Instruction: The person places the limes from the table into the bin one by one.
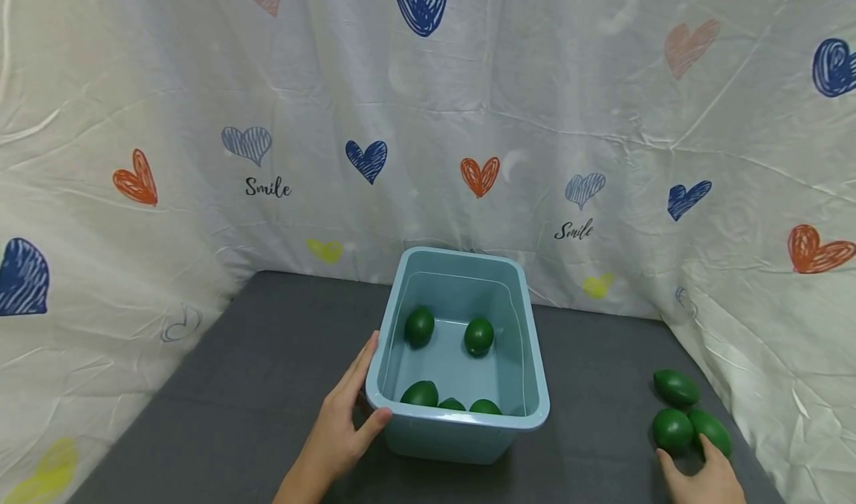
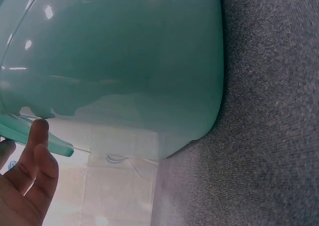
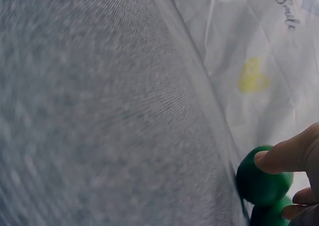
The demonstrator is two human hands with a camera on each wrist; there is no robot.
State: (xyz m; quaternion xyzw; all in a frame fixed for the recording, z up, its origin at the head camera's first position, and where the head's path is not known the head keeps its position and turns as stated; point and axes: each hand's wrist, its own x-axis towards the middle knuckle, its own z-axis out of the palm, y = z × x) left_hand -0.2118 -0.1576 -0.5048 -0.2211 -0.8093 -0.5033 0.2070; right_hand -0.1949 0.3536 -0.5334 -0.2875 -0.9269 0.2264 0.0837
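Note:
Beside the left side of a light blue plastic tub [image 1: 461, 418] is my left hand [image 1: 344, 415]. Its fingers lie fairly straight along the outside wall under the rim, and the thumb touches the front corner. In the left wrist view the fingertips [image 2: 40, 126] meet the wall just below the rim. Several limes lie inside the tub, among them one lime [image 1: 420, 327] at the back left. At the far right my right hand [image 1: 709, 482] pinches a lime [image 1: 672, 430] between thumb and finger. Another lime [image 1: 712, 431] lies against it, and a third lime [image 1: 675, 387] lies behind.
A dark grey table [image 1: 267, 385] carries the tub and the loose limes. Behind and along both sides hangs a white curtain [image 1: 428, 117] printed with hearts and the word Smile. The tub's back stands close to the curtain, and the right-hand limes lie near the table's right edge.

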